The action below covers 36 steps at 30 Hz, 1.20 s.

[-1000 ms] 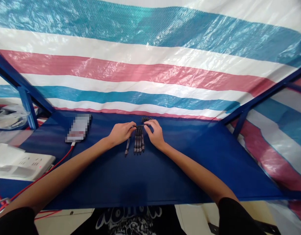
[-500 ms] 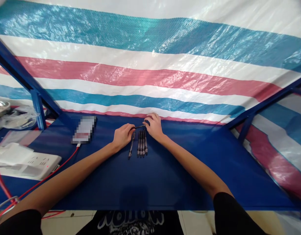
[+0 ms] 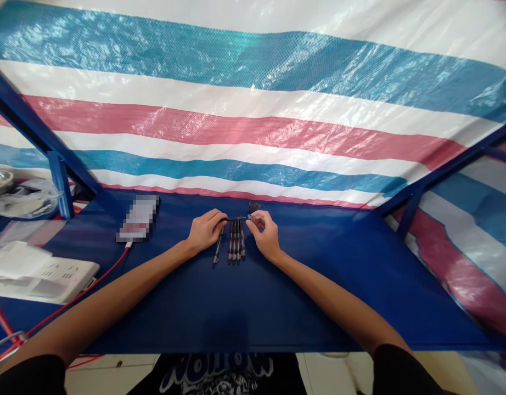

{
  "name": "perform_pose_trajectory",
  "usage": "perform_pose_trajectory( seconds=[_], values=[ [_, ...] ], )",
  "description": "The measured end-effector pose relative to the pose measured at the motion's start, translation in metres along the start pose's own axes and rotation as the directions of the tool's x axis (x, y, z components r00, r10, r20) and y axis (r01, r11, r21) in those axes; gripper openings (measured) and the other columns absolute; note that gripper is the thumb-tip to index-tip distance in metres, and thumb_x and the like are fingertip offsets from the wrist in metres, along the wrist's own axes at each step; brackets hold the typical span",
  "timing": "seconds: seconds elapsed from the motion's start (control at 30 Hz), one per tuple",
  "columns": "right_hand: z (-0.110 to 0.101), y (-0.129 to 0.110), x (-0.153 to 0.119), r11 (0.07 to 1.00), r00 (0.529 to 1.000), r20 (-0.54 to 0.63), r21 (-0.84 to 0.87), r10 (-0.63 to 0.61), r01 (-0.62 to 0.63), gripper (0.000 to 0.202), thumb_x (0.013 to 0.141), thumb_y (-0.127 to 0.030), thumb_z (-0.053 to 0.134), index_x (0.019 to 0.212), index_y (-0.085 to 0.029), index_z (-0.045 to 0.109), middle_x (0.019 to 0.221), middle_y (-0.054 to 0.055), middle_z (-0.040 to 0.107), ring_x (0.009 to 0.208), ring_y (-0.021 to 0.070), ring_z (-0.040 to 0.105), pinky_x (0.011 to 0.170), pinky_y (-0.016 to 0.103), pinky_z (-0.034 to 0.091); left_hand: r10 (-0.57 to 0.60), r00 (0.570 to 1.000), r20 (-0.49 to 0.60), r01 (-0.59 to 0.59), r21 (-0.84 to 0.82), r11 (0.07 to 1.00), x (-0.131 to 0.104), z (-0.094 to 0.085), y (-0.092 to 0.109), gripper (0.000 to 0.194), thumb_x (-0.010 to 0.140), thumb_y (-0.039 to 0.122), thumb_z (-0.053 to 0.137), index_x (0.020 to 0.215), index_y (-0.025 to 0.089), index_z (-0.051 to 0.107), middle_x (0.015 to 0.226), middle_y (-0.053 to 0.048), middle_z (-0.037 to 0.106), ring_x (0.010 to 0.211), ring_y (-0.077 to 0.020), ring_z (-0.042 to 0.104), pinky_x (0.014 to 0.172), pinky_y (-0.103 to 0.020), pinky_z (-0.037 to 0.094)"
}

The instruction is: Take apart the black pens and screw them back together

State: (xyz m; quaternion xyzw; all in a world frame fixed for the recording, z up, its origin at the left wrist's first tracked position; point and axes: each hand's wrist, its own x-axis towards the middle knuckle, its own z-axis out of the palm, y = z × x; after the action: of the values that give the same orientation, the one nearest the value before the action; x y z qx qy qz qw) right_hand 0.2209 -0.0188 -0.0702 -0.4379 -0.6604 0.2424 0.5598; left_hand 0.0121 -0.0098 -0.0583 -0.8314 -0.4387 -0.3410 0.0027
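My left hand [image 3: 206,230] is closed around one end of a dark pen [image 3: 236,218], which lies level and points to the right. Just off its other end, my right hand [image 3: 266,235] pinches a small piece between thumb and forefinger; its kind is too small to make out. Below the held pen, several dark, clear-barrelled pens [image 3: 236,244] lie side by side on the blue table [image 3: 310,263]. A single pen [image 3: 217,249] rests slightly tilted to their left, under my left hand. Small black cylindrical pieces [image 3: 254,206] stand grouped behind my right hand.
A phone [image 3: 138,218], blurred out, lies at the left with a red cable [image 3: 100,280] running to it. Nearer the left edge is a white power strip [image 3: 67,272]. Striped plastic sheeting [image 3: 253,131] hangs behind the table, between blue metal posts [image 3: 60,184].
My right hand has come back toward me and slightly right, uncovering the small black pieces. The pen in my left hand has turned from slightly tilted to level.
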Motion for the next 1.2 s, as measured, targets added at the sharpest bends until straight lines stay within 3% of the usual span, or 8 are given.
perform_pose_trajectory(
  seconds=[0.23, 0.57, 0.8, 0.97, 1.03, 1.1, 1.13, 1.2],
  values=[
    [-0.004, -0.003, 0.001, 0.997, 0.998, 0.033, -0.046, -0.054, 0.055, 0.024, 0.095, -0.037, 0.045, 0.102, -0.021, 0.062, 0.094, 0.008, 0.061, 0.082, 0.0181, 0.061, 0.068, 0.031, 0.053, 0.014, 1.0, 0.023, -0.013, -0.029, 0.999, 0.001, 0.001, 0.0, 0.033, 0.097, 0.033, 0.035, 0.097, 0.018, 0.065, 0.094, -0.006, 0.068, 0.087, -0.0146, 0.062, 0.075, -0.024, 0.048],
    [-0.004, 0.002, 0.002, 0.999, 0.983, -0.178, 0.005, -0.04, 0.042, 0.023, 0.09, -0.035, 0.054, 0.104, -0.02, 0.062, 0.099, 0.009, 0.059, 0.085, 0.0185, 0.059, 0.068, 0.031, 0.054, -0.004, 1.0, 0.002, 0.005, -0.023, 1.0, 0.002, 0.0, 0.0, 0.032, 0.098, 0.033, 0.036, 0.096, 0.018, 0.064, 0.091, -0.005, 0.068, 0.085, -0.0142, 0.063, 0.072, -0.024, 0.047],
    [-0.002, -0.008, -0.001, 0.994, 0.987, -0.129, -0.056, -0.098, 0.092, 0.021, 0.091, -0.035, 0.051, 0.097, -0.02, 0.064, 0.097, 0.009, 0.062, 0.087, 0.0191, 0.061, 0.069, 0.031, 0.052, 0.011, 1.0, -0.021, -0.011, -0.007, 1.0, 0.002, 0.002, -0.002, 0.029, 0.097, 0.033, 0.038, 0.096, 0.018, 0.063, 0.09, -0.004, 0.067, 0.08, -0.0129, 0.062, 0.069, -0.022, 0.046],
    [-0.026, 0.002, 0.029, 0.98, 0.959, -0.254, -0.183, -0.123, 0.077, 0.024, 0.09, -0.035, 0.051, 0.088, -0.018, 0.067, 0.089, 0.007, 0.067, 0.086, 0.019, 0.061, 0.08, 0.033, 0.05, 0.086, 0.99, -0.114, -0.09, -0.03, 0.995, 0.002, 0.004, -0.004, 0.023, 0.096, 0.028, 0.044, 0.093, 0.018, 0.064, 0.084, -0.003, 0.066, 0.071, -0.0114, 0.061, 0.063, -0.022, 0.045],
    [-0.051, 0.016, 0.05, 0.946, 0.947, -0.32, -0.316, -0.039, -0.068, 0.024, 0.086, -0.031, 0.052, 0.085, -0.015, 0.069, 0.087, 0.008, 0.068, 0.084, 0.0196, 0.061, 0.081, 0.033, 0.049, 0.098, 0.988, -0.122, -0.103, -0.034, 0.994, 0.002, 0.005, -0.005, 0.022, 0.096, 0.027, 0.044, 0.093, 0.017, 0.064, 0.084, -0.003, 0.066, 0.074, -0.0122, 0.062, 0.064, -0.022, 0.045],
    [-0.078, 0.031, 0.068, 0.846, 0.963, -0.182, -0.463, 0.2, -0.264, 0.02, 0.081, -0.027, 0.057, 0.08, -0.015, 0.072, 0.081, 0.007, 0.07, 0.078, 0.0193, 0.063, 0.078, 0.031, 0.048, 0.106, 0.987, -0.12, -0.111, -0.04, 0.993, 0.001, 0.006, -0.006, 0.022, 0.096, 0.027, 0.044, 0.093, 0.017, 0.064, 0.086, -0.004, 0.067, 0.077, -0.013, 0.062, 0.066, -0.023, 0.046],
    [-0.09, 0.038, 0.075, 0.767, 0.937, -0.096, -0.55, 0.335, -0.331, 0.019, 0.079, -0.024, 0.057, 0.078, -0.015, 0.074, 0.076, 0.006, 0.07, 0.075, 0.0192, 0.063, 0.076, 0.03, 0.047, 0.108, 0.987, -0.118, -0.114, -0.044, 0.993, 0.001, 0.007, -0.006, 0.022, 0.096, 0.027, 0.044, 0.094, 0.017, 0.064, 0.086, -0.004, 0.067, 0.078, -0.0131, 0.063, 0.067, -0.023, 0.047],
    [-0.107, 0.05, 0.082, 0.628, 0.887, -0.016, -0.7, 0.462, -0.34, 0.017, 0.078, -0.021, 0.059, 0.078, -0.017, 0.076, 0.08, 0.007, 0.072, 0.081, 0.0201, 0.065, 0.076, 0.028, 0.046, 0.11, 0.987, -0.119, -0.116, -0.048, 0.992, 0.001, 0.007, -0.007, 0.022, 0.096, 0.027, 0.044, 0.094, 0.017, 0.064, 0.087, -0.004, 0.067, 0.079, -0.0131, 0.063, 0.067, -0.023, 0.047]
  ],
)
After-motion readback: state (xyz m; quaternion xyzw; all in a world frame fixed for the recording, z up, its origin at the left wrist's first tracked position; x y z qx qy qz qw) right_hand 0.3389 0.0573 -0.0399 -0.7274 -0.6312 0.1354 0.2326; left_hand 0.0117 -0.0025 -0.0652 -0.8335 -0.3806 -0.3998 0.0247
